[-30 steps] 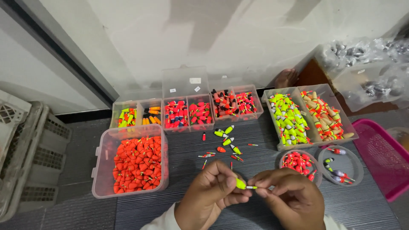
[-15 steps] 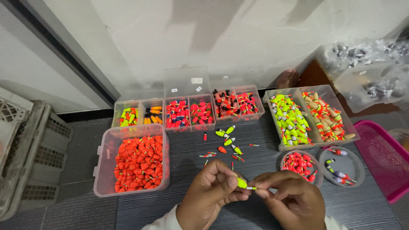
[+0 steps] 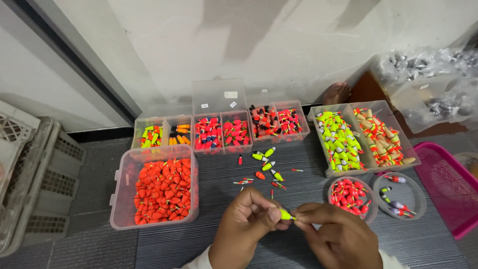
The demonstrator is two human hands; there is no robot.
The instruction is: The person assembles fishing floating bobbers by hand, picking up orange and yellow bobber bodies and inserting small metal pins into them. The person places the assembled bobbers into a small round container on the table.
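We see both hands low in the frame, meeting over the dark grey ribbed tabletop [image 3: 209,249]. Left hand [image 3: 244,229] pinches a small neon-yellow plastic float [image 3: 285,214] at its fat end; right hand [image 3: 338,236] pinches its thin tip, fingers narrow on it.

Just above the hands, loose yellow and red float pieces [image 3: 266,167] lie scattered on the tabletop, nothing between them and the hands. To the left a clear plastic rectangular tub [image 3: 154,192] is packed with orange-red cone floats. Behind, a row of clear divided boxes [image 3: 221,132] holds yellow, orange, red-and-black bits; their open lids lean on the wall with small white square labels [image 3: 230,94]. On the right a clear two-section tray [image 3: 366,139] holds yellow-white floats and tan-orange ones. Two round clear dishes [image 3: 378,197] sit near the right hand, one with red beads, one with few mixed pieces. A pink mesh basket [image 3: 448,189] sits far right, a grey slotted crate [image 3: 35,174] far left.
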